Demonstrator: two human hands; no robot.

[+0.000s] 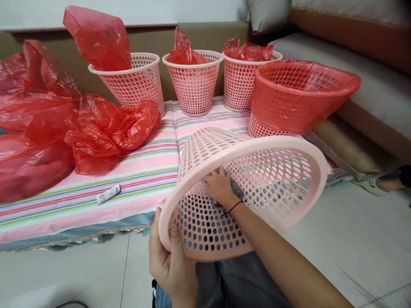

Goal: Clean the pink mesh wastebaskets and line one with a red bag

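A pink perforated basket point(246, 147) lies tilted over my lap, its wide mouth facing me. My left hand point(173, 261) grips its rim at the lower left, thumb inside and fingers outside. Inside the basket is my right hand point(221, 187), pressing a grey cloth point(235, 189) against the inner wall, with the fingers partly over the cloth. A dark band circles the right wrist. Behind this basket stands another basket point(301, 82) with a red plastic bag stretched over its rim.
Three upright baskets point(136, 86) point(195, 88) point(238, 85) with red bags in them line the back of the striped seat point(141, 189). Loose red bags point(28, 126) and a white tube point(108, 195) lie left. Cushions point(370, 72) are stacked right.
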